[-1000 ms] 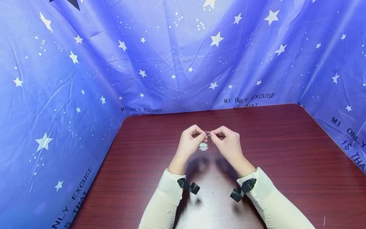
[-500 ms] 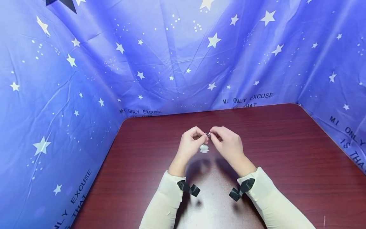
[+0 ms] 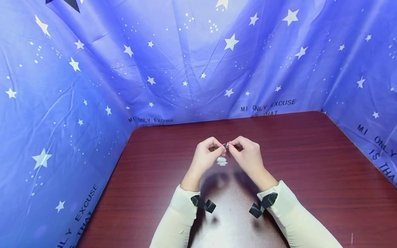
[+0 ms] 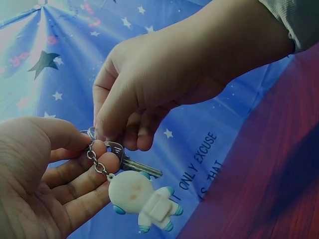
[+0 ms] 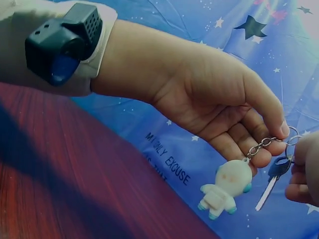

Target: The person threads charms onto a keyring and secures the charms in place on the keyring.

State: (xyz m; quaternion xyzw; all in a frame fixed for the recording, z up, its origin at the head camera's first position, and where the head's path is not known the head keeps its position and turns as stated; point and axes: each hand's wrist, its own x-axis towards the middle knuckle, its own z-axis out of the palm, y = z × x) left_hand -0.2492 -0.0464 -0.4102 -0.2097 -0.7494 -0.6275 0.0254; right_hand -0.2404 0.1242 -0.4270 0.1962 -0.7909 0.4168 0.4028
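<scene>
In the head view my left hand [image 3: 205, 152] and right hand [image 3: 248, 155] meet over the table. Between their fingertips is a metal key ring [image 5: 293, 131]. The left thumb and fingers pinch the ring where a short chain [image 4: 97, 162] joins it. From that chain hangs a white astronaut figure [image 4: 133, 193] with blue-green hands, feet and ear pieces. A key [image 5: 272, 183] with a dark head hangs beside it. My right thumb and index finger pinch the ring at the key's head; their tips partly cover it in the left wrist view.
The dark red wood-grain table [image 3: 164, 165] lies beneath the hands. A blue star-printed cloth [image 3: 186, 62] with lettering encloses its back and sides. Black wrist cameras [image 3: 267, 204] sit on the pale sleeves [image 3: 175, 217].
Both hands stay in nearly the same place, fingertips together at the ring. The right fingers shift slightly, and the hanging astronaut figure turns a little and sways slightly right.
</scene>
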